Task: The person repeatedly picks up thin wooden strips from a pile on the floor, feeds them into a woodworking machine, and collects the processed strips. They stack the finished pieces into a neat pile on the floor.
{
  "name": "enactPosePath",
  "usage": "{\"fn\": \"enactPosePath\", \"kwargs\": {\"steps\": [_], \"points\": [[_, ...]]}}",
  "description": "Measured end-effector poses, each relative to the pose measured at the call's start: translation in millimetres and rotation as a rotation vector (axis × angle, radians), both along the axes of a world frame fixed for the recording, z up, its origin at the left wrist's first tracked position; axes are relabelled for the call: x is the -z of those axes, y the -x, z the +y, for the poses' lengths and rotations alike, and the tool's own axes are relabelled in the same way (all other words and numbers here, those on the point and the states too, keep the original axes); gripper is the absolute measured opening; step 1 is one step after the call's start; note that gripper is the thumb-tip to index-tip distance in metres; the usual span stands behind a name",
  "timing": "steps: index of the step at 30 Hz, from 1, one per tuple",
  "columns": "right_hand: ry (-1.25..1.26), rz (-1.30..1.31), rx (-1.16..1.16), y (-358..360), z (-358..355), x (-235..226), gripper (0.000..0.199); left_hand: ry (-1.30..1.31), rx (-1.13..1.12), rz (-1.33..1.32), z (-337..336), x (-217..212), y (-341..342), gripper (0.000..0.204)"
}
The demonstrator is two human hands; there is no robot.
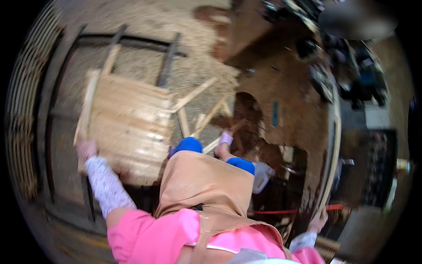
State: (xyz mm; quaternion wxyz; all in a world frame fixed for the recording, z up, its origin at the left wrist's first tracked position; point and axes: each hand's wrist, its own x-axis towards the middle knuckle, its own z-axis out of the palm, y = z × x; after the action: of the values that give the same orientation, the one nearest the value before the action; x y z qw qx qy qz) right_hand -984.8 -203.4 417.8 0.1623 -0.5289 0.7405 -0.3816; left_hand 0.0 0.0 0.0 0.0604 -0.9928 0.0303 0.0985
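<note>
Left hand (pixel 85 149) outstretched gripping wooden panel (pixel 127 123), right hand (pixel 318 220) low

Sawdust pile (pixel 176 57) is the big landmark here, pale and spread wide across the floor. A black metal frame (pixel 169 55) lies right across its top, bars running over the dust. On the pile's right edge a few loose wood slats (pixel 206 116) are scattered at angles, some crossing each other. Further right of the pile there's bare brown dirt floor (pixel 285 88), then dark machinery (pixel 360 75), too blurry to make out. A red cord (pixel 285 211) runs along the ground well below the pile, right side.
</note>
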Motion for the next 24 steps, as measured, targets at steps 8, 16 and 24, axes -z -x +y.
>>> {"fn": "enactPosePath", "kwargs": {"steps": [8, 16, 24], "points": [[-0.1, 0.898, 0.239, -34, -115, -17, 0.033, 0.025, 0.265, -0.214, -30, 13, 24, 0.038], [-0.124, 1.048, 0.21, -110, -251, -26, 0.026, 0.49, -0.044, 0.35, -54, 38, 84, 0.036], [0.35, 0.571, -0.538, -256, -218, -21, 0.036, 1.65, 0.132, 0.864, -194, -161, 220, 0.051]]}}
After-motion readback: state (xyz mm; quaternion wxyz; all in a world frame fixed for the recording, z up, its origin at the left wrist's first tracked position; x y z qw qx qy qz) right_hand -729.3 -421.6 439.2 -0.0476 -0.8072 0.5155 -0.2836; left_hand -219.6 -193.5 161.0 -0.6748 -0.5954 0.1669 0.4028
